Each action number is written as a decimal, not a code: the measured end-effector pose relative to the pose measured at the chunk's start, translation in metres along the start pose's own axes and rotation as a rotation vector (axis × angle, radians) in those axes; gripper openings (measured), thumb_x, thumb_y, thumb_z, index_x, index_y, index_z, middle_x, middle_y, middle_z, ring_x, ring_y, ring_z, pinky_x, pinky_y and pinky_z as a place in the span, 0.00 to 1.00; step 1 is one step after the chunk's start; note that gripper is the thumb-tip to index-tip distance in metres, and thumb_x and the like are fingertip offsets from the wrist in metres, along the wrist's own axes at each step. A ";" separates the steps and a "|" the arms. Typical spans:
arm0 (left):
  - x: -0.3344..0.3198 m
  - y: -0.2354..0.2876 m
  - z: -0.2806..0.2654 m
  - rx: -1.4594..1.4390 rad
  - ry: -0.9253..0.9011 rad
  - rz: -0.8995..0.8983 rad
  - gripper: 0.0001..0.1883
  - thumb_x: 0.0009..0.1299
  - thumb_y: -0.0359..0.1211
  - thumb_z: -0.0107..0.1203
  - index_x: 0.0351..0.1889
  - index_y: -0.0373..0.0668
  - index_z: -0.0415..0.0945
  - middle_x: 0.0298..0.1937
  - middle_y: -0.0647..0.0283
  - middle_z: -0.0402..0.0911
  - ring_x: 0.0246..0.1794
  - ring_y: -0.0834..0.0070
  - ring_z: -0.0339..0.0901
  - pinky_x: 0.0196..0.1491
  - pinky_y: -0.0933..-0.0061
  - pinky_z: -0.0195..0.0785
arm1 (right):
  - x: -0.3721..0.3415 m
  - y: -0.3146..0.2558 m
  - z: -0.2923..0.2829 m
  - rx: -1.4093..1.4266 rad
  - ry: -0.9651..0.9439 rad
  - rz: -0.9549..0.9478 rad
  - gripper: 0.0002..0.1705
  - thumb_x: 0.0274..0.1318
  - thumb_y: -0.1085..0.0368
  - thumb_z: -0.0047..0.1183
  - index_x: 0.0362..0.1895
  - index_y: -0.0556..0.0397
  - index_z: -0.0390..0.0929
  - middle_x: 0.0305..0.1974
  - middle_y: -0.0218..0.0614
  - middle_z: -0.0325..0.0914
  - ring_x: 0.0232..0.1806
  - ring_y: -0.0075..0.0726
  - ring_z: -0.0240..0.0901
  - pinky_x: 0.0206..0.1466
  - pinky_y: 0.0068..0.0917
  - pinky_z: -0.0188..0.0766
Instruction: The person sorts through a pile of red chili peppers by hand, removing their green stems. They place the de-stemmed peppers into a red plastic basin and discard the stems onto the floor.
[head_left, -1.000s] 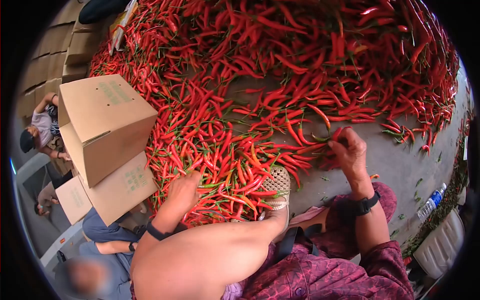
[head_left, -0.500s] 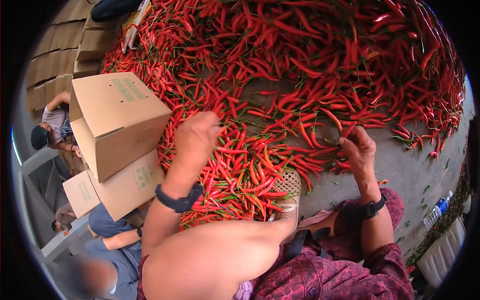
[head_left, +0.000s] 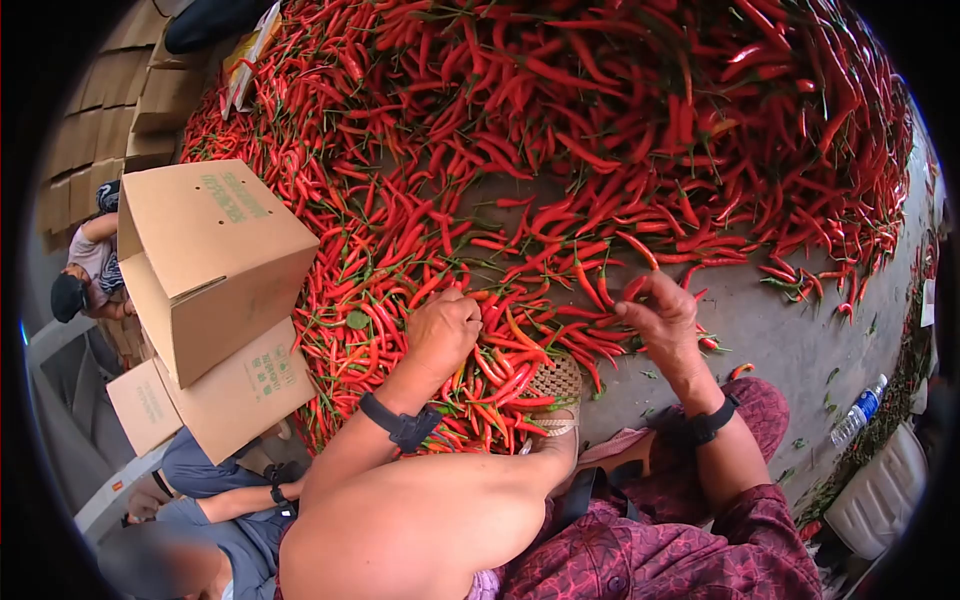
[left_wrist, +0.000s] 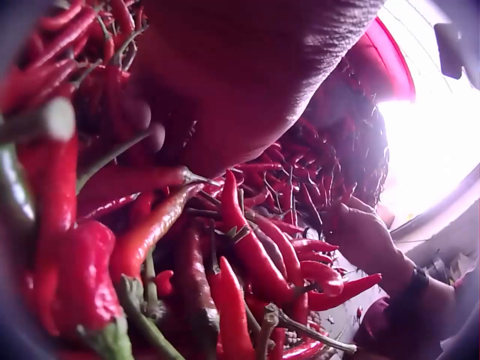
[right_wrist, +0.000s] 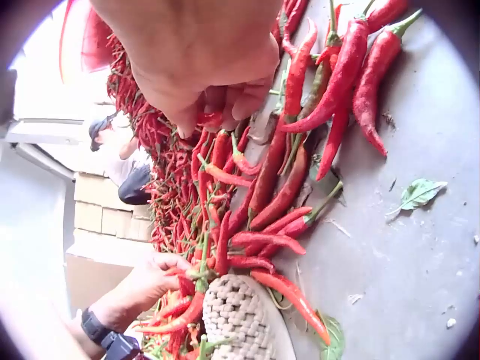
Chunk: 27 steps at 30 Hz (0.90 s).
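In the head view my left hand [head_left: 443, 328] is down on the heap of red chili peppers [head_left: 375, 330], just left of my foot in a woven shoe [head_left: 555, 385]. Its curled fingers pinch a chili among the others; the fingertips are mostly hidden there, while the right wrist view shows this hand [right_wrist: 146, 289] from the side, at a red chili. My right hand [head_left: 662, 318] is over the thin edge of the heap. Between its thumb and fingers it pinches a red chili [right_wrist: 211, 120], largely covered by the hand.
A large mound of chilies [head_left: 620, 90] spreads ahead. Two cardboard boxes [head_left: 220, 260] stand at the left, near a seated person [head_left: 235, 535] and another person farther back. Grey floor with loose leaves, a water bottle [head_left: 860, 408] and a white plastic piece [head_left: 880, 490] lie at the right.
My left hand rose off the heap to the upper left, then came down farther right on the chilies. The right hand stays near the heap's edge, holding a red chili.
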<state>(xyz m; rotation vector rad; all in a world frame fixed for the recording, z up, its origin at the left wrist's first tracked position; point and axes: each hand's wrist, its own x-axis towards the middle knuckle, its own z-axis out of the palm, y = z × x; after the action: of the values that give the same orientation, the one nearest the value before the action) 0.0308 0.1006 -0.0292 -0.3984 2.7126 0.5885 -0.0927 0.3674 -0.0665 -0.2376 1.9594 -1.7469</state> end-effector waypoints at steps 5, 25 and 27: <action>0.000 0.010 0.007 0.085 0.066 -0.011 0.12 0.48 0.33 0.68 0.24 0.42 0.75 0.30 0.61 0.75 0.35 0.60 0.75 0.37 0.60 0.68 | -0.008 -0.011 0.014 -0.179 -0.071 -0.096 0.15 0.39 0.73 0.68 0.27 0.58 0.71 0.27 0.30 0.70 0.26 0.23 0.66 0.29 0.23 0.65; -0.003 0.026 -0.040 -1.407 -0.188 -0.174 0.08 0.61 0.20 0.57 0.38 0.37 0.77 0.35 0.67 0.80 0.33 0.83 0.77 0.37 0.81 0.71 | -0.015 -0.066 0.083 0.486 -0.329 0.495 0.12 0.54 0.65 0.61 0.42 0.54 0.78 0.31 0.24 0.77 0.30 0.15 0.69 0.34 0.18 0.67; -0.009 0.036 -0.030 -1.492 -0.226 -0.174 0.07 0.61 0.22 0.58 0.38 0.37 0.77 0.33 0.67 0.80 0.31 0.81 0.77 0.36 0.82 0.71 | -0.022 -0.072 0.086 0.317 -0.403 0.455 0.11 0.54 0.65 0.61 0.41 0.55 0.79 0.29 0.21 0.75 0.30 0.14 0.66 0.34 0.18 0.65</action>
<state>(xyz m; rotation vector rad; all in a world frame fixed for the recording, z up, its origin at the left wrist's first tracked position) 0.0192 0.1202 0.0128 -0.7773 1.5111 2.2991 -0.0472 0.2899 0.0042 -0.0229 1.3068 -1.5326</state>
